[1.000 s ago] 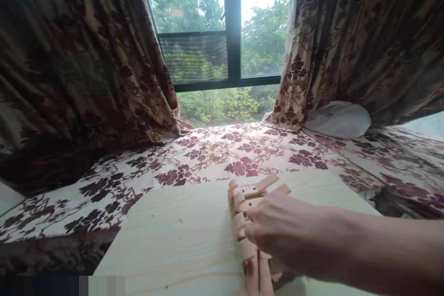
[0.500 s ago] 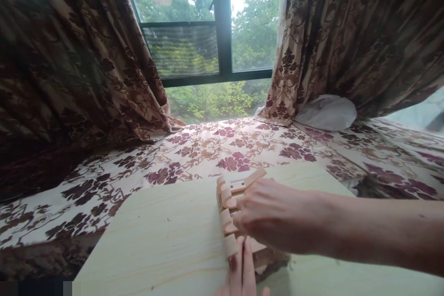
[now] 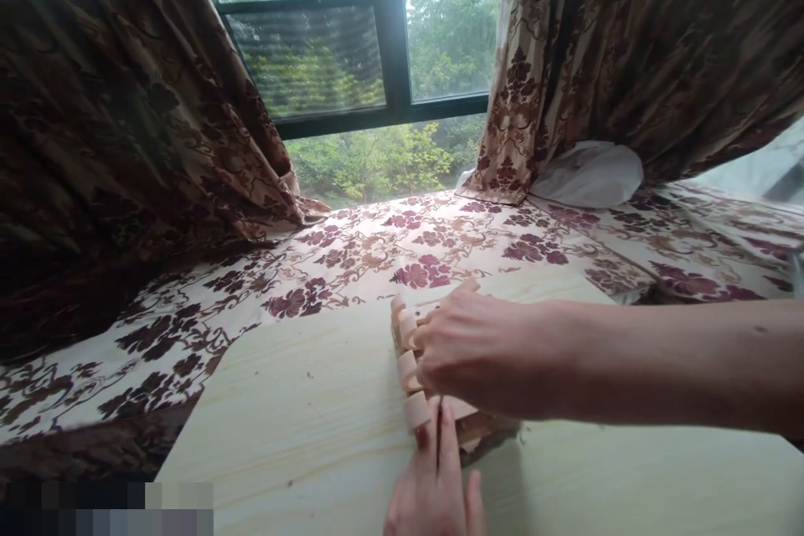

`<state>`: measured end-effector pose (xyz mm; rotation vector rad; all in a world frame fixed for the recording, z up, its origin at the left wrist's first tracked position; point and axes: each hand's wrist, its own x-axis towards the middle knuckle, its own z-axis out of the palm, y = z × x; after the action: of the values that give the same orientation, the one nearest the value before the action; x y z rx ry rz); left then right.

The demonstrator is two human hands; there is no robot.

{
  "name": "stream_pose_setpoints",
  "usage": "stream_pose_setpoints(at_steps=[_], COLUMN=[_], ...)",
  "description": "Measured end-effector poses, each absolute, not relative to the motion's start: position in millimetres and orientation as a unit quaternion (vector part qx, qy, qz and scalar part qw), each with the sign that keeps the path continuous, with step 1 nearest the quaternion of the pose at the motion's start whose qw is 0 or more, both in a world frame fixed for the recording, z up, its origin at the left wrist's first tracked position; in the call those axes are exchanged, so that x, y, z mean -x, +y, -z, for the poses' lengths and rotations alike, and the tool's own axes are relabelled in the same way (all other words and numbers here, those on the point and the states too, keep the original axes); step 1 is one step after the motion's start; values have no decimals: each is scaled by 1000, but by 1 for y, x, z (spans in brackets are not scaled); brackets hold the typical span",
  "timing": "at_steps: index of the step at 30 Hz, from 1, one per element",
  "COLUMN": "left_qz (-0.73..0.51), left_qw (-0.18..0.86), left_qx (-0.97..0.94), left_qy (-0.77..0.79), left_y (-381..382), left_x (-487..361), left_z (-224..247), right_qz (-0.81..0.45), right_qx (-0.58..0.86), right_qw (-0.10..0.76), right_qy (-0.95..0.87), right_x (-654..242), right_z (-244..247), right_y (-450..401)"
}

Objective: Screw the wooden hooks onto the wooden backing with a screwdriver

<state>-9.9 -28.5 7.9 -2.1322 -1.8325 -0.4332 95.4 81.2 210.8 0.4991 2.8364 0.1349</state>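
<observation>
A small piece with several curled tan straps [image 3: 415,410], which look like leather, lies on a pale wooden board [image 3: 301,394]. My right hand [image 3: 461,347] reaches in from the right and is closed over the far part of the straps. Its fingertips are hidden behind the knuckles, though a tan strap end [image 3: 468,286] sticks out beyond them. From below comes my left hand [image 3: 433,469], two fingers stretched out flat against the near end of the piece and the thumb apart. A darker brown edge [image 3: 493,440] shows under the piece on its right side.
The board rests on a flower-patterned cloth [image 3: 352,255] that runs back to a window [image 3: 389,100]. Patterned curtains [image 3: 565,59] hang on both sides. A white plastic bag [image 3: 590,174] lies at the foot of the right curtain.
The whole view has shifted, so the window, board and hands sit higher in the picture. My right hand stays closed over the straps, and more of my left hand shows.
</observation>
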Motion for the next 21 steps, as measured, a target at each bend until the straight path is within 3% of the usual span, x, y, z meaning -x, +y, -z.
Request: stream_pose_setpoints(at_steps=[9, 14, 21], left_qz=[164, 172, 176], left_qw=[130, 138, 141], left_qx=[758, 753, 761], left_qy=[-618, -621, -608], left_y=[-28, -29, -30], left_x=[13, 14, 15], left_z=[-8, -6, -11], right_qz=[-19, -14, -4], right_qx=[-271, -219, -216], right_qw=[158, 187, 143], right_qy=[950, 958, 966], right_x=[-92, -92, -92], right_z=[-210, -225, -211], right_y=[74, 72, 79])
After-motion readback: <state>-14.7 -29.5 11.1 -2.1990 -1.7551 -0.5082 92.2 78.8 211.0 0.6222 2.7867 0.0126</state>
